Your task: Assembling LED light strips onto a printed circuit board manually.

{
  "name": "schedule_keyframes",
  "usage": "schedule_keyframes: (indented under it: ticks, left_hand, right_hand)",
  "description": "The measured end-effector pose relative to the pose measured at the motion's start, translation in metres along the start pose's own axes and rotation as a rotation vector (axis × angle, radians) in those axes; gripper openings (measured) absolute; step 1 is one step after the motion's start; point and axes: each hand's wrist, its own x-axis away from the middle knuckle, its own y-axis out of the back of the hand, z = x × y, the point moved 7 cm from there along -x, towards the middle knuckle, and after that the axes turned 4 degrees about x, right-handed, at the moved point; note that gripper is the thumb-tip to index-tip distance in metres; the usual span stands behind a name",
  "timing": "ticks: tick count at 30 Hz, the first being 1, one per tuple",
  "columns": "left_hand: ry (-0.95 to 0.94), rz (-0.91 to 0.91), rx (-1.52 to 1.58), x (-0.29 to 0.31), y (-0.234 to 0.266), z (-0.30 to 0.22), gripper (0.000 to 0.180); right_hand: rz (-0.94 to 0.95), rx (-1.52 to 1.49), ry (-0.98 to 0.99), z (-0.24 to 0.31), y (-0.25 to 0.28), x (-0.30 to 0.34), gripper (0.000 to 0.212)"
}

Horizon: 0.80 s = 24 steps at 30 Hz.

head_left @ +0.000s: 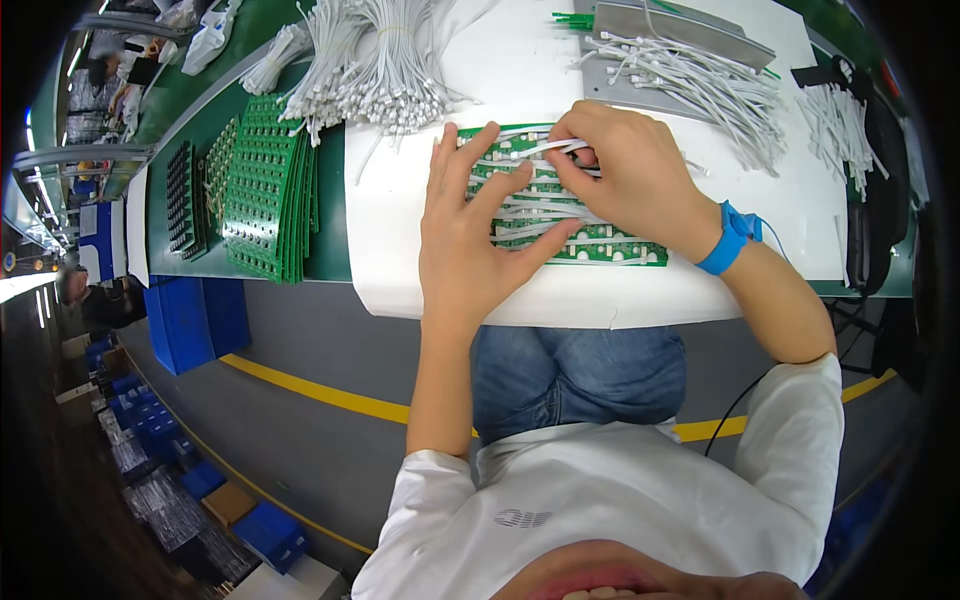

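In front of me a green circuit board panel (652,252) lies on white sheeting, with several white cables across it. My right hand (635,165) is over the board's upper middle, thumb and fingers pinching a white cable (540,148). The fingertips partly hide where that cable meets the board. My left hand (465,235) rests at the board's left side. Its fingers are spread over the board and the loose cables, with the thumb stretched toward the middle. A blue wrist strap (732,238) with a thin cord is on my right wrist.
Bundled white cables (390,70) with connector ends lie at the far left. A stack of green circuit boards (265,190) stands left of the sheeting (395,285). More white cables (700,90) are piled on a grey tray (610,95) at the far right. A blue bin (195,320) sits below the table's left.
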Motion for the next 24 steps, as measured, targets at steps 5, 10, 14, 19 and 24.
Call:
schedule_keyframes:
  ticks: [5, 10, 14, 19, 24]
  left_hand:
    - [-0.011, 0.038, -0.014, 0.0, 0.003, -0.006, 0.052]
    - [0.02, 0.05, 0.047, 0.003, -0.005, -0.005, 0.054]
    - [-0.005, 0.024, -0.023, -0.001, 0.0, -0.01, 0.051]
    - [-0.007, 0.021, 0.002, -0.003, 0.0, -0.006, 0.051]
    - [-0.008, 0.023, 0.012, 0.001, 0.002, -0.002, 0.051]
  right_hand:
    - [0.008, 0.006, -0.011, 0.0, 0.005, 0.002, 0.016]
    - [0.076, -0.01, -0.145, -0.007, 0.004, 0.003, 0.015]
    - [0.024, -0.027, -0.071, 0.002, 0.01, 0.002, 0.014]
    - [0.089, -0.056, -0.124, -0.004, 0.007, -0.004, 0.014]
    - [0.029, -0.077, -0.09, -0.002, 0.002, -0.004, 0.015]
